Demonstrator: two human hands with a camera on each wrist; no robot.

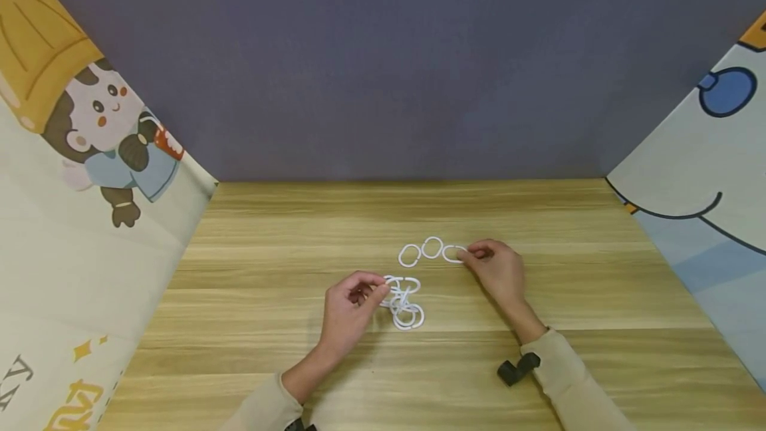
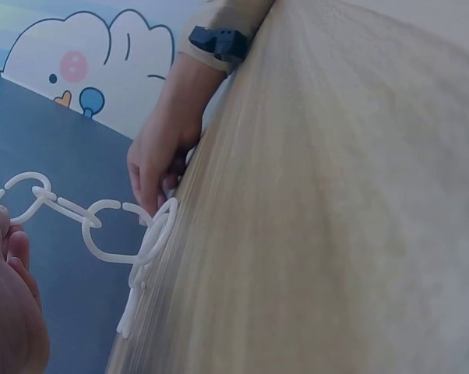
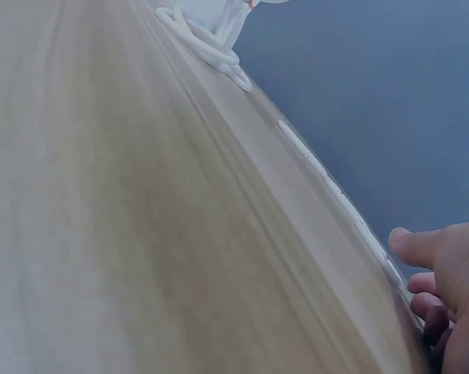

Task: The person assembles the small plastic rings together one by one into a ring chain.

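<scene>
My left hand point(image 1: 350, 304) pinches a white plastic chain link point(image 1: 411, 279) between thumb and fingertips. From it a short chain of linked ovals hangs down, and its lower links lie heaped on the table point(image 1: 417, 322). In the left wrist view the raised chain point(image 2: 114, 257) shows small gaps in the links. Three separate white links lie in a row beyond the chain: one at left point(image 1: 400, 257), one in the middle point(image 1: 432, 238), one at right point(image 1: 444, 253). My right hand point(image 1: 497, 271) holds the right-hand link at its right end, thumb and fingertips low over the wood.
A wooden tabletop point(image 1: 239, 324) spreads under both hands. A dark grey-blue panel point(image 1: 407, 72) stands along its back edge. Side walls with cartoon prints point(image 1: 120, 132) rise at left and right. A black wrist device point(image 1: 518, 369) sits at the right sleeve.
</scene>
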